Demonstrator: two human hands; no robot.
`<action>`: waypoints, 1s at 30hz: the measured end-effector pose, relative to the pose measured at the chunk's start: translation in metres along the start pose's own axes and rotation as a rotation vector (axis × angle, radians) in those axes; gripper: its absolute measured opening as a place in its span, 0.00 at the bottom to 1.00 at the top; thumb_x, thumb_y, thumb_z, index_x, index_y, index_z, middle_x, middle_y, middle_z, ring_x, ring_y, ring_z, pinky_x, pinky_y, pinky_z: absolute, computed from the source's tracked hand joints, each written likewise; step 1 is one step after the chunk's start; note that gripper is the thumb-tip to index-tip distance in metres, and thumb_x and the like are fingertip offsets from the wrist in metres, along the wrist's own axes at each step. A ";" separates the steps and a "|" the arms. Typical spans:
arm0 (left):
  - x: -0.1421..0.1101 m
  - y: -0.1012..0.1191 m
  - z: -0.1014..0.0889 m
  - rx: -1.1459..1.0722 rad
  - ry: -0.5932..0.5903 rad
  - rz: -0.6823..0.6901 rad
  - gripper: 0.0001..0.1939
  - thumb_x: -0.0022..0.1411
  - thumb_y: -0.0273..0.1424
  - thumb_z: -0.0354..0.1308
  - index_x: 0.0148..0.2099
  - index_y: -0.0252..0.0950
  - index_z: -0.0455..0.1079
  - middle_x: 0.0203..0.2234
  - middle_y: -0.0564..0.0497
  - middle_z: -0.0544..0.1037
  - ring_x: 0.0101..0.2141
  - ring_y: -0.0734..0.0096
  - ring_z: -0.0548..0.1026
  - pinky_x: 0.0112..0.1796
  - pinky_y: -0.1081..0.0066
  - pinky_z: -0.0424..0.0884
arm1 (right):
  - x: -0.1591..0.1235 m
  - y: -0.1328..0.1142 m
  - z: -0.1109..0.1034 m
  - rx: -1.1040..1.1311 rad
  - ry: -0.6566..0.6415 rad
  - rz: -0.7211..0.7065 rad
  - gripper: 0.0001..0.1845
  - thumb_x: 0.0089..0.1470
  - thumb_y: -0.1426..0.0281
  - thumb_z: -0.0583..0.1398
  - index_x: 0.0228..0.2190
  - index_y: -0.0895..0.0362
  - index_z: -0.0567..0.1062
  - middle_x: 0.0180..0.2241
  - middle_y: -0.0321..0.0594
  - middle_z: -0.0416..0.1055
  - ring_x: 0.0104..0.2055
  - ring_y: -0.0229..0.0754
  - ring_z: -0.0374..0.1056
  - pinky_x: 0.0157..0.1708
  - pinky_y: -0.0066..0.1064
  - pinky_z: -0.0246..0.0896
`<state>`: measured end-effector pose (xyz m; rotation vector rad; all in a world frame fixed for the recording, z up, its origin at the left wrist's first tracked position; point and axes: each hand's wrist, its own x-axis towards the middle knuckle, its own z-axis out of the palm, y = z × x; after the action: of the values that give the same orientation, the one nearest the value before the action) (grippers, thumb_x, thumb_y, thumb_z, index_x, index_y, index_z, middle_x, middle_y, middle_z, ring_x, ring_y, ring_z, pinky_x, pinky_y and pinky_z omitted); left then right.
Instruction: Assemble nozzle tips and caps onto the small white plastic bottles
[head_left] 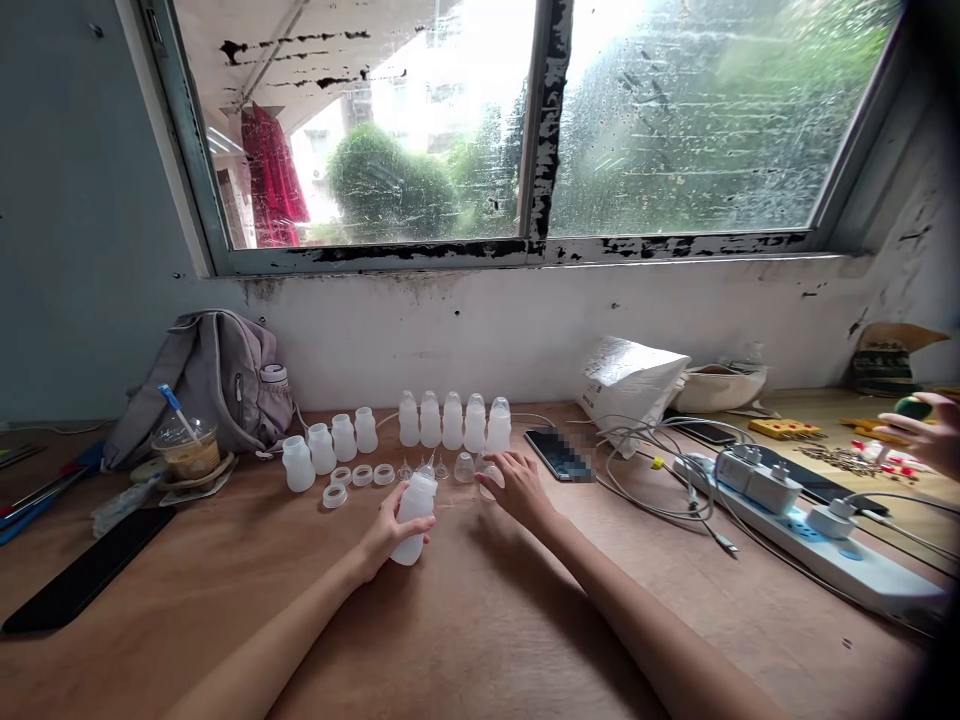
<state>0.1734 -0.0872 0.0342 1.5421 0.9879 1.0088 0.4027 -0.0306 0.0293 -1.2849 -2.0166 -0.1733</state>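
left hand [391, 530] wrapped round white bottle [412, 520], just below frame centre, bottle tilted. right hand [519, 488] bent over clear cap [490, 487], right of centre; can't tell if it's gripped. bottle looks light, semi-soft, maybe slick: hold mid-body, don't squeeze. cap looks thin, stiff: take by sides. capped bottles [452, 422] stand upright behind, upper centre of table [465, 640].
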 end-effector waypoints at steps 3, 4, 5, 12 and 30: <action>-0.006 0.002 0.005 0.342 0.085 0.173 0.25 0.44 0.37 0.60 0.46 0.37 0.59 0.31 0.51 0.71 0.29 0.69 0.70 0.31 0.72 0.65 | -0.007 -0.032 -0.008 0.318 -0.167 -0.106 0.15 0.54 0.61 0.50 0.38 0.58 0.66 0.23 0.38 0.68 0.25 0.38 0.62 0.26 0.28 0.53; -0.009 0.002 0.008 0.445 0.095 0.218 0.25 0.44 0.36 0.61 0.45 0.38 0.60 0.32 0.51 0.72 0.30 0.68 0.70 0.31 0.72 0.64 | -0.011 -0.043 -0.009 0.391 -0.229 -0.115 0.16 0.54 0.60 0.49 0.39 0.58 0.65 0.21 0.34 0.66 0.22 0.36 0.60 0.22 0.26 0.51; -0.011 0.002 0.010 0.527 0.095 0.248 0.24 0.44 0.36 0.60 0.44 0.38 0.60 0.32 0.51 0.72 0.30 0.67 0.70 0.31 0.73 0.64 | -0.015 -0.055 -0.010 0.431 -0.243 -0.113 0.15 0.54 0.60 0.49 0.37 0.58 0.66 0.19 0.33 0.64 0.20 0.35 0.59 0.21 0.25 0.49; -0.024 0.008 0.021 0.672 0.087 0.284 0.17 0.47 0.31 0.56 0.42 0.39 0.61 0.29 0.51 0.72 0.29 0.66 0.70 0.28 0.73 0.62 | -0.029 -0.090 -0.009 0.450 -0.097 0.075 0.16 0.50 0.60 0.53 0.18 0.57 0.61 0.14 0.30 0.54 0.16 0.31 0.50 0.17 0.24 0.41; -0.026 0.008 0.026 -0.447 -0.482 -0.241 0.18 0.41 0.27 0.54 0.39 0.31 0.64 0.20 0.52 0.69 0.16 0.75 0.67 0.17 0.77 0.59 | -0.025 -0.074 -0.010 0.884 -0.256 -0.041 0.17 0.48 0.55 0.52 0.26 0.58 0.64 0.16 0.32 0.60 0.15 0.31 0.55 0.13 0.22 0.46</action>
<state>0.1905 -0.1213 0.0352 1.1770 0.5439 0.5922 0.3521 -0.0903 0.0399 -0.7073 -1.9502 0.8155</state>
